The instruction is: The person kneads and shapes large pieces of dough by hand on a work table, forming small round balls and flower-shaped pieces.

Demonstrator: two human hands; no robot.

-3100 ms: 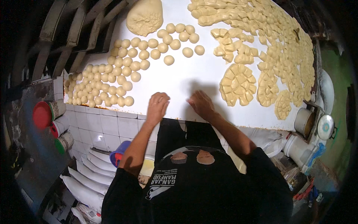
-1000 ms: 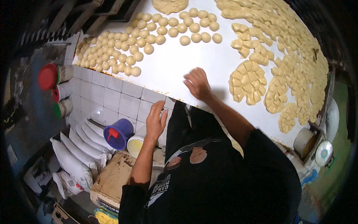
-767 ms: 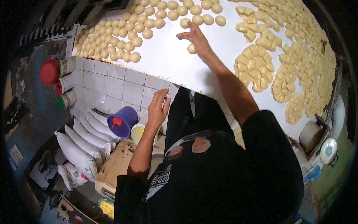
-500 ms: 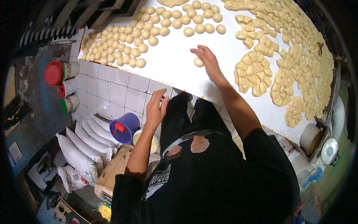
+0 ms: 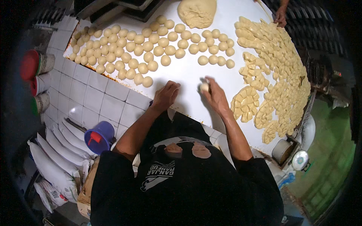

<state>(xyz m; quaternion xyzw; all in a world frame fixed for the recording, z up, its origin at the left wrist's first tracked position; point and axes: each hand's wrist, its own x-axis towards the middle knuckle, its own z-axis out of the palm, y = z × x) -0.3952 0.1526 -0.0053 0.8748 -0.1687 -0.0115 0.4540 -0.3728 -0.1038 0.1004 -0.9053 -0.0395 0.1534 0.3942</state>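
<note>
My left hand is at the near edge of the white worktop, its fingers curled, with whatever is under them hidden. My right hand is closed around a small pale dough ball, slightly blurred, just left of the cut, glossy dough pieces. Many smooth dough balls lie in loose rows across the left and back of the worktop. A large rounded mass of dough sits at the back.
A co-worker's hand is at the upper right edge of the worktop. Dark trays are at the back left. Below are a blue bucket, white sacks and lidded tubs. A metal pot stands at the right.
The view has shifted. My left hand has risen from below the edge to the worktop and curled. My right hand now grips the ball it was above. A co-worker's hand has come into view.
</note>
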